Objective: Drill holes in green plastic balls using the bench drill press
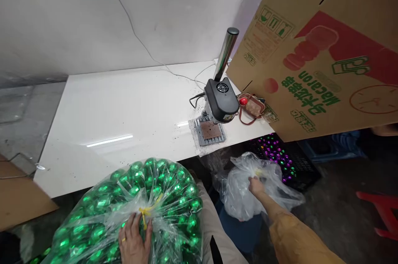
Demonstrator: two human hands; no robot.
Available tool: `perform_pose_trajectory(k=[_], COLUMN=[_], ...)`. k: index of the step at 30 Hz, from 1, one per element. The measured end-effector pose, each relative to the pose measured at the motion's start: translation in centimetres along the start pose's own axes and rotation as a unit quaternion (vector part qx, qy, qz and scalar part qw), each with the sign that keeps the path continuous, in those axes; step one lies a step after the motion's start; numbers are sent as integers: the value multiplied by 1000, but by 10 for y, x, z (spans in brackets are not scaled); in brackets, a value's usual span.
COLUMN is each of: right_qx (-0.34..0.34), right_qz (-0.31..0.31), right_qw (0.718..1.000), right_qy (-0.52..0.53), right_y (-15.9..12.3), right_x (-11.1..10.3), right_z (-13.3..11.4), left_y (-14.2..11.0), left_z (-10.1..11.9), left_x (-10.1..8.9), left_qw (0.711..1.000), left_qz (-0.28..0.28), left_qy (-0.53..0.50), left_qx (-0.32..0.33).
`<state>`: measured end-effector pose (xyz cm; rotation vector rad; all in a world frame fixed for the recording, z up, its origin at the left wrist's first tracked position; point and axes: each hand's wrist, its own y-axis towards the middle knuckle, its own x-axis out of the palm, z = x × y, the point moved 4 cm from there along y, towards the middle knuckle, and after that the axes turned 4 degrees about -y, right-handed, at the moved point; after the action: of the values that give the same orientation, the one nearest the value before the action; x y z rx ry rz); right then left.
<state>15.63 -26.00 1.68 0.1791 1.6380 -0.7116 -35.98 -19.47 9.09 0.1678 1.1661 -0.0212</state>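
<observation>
A large clear plastic bag of shiny green balls (102,204) fills the lower left, its gathered neck bound with a yellow tie (145,211). My left hand (135,239) rests on this bag just below the tie, fingers stretched out and thumb apart. To the right, my right hand (256,187) is closed on a second clear plastic bag (238,195), close to its yellowish tie. That bag looks whitish, and its contents cannot be made out. It sits on a dark blue seat or stool (241,231).
A small bench drill press (222,100) stands on the white table (108,106). Beside it lie a brown pouch (253,106) and a large cardboard box (311,60). A black crate (303,168) with purple and green balls and a red stool (377,210) are lower right.
</observation>
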Motion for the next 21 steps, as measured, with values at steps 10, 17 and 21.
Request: perform_pose_trajectory(k=[10,17,21], right_qx=[-306,-468,-484], right_qz=[-121,-80,-103], right_qw=[941,876,862], right_qy=[75,86,107], right_y=[4,-77,-109], right_x=[12,-16,-45], right_z=[-179,-279,-321], left_y=[-15,-104,-199], left_z=[5,-106,-180], left_x=[-58,-139,-143], left_qw=[992,922,778], left_qz=[8,199,226], left_qy=[-83,124,78], left_qx=[-96,-310,-582])
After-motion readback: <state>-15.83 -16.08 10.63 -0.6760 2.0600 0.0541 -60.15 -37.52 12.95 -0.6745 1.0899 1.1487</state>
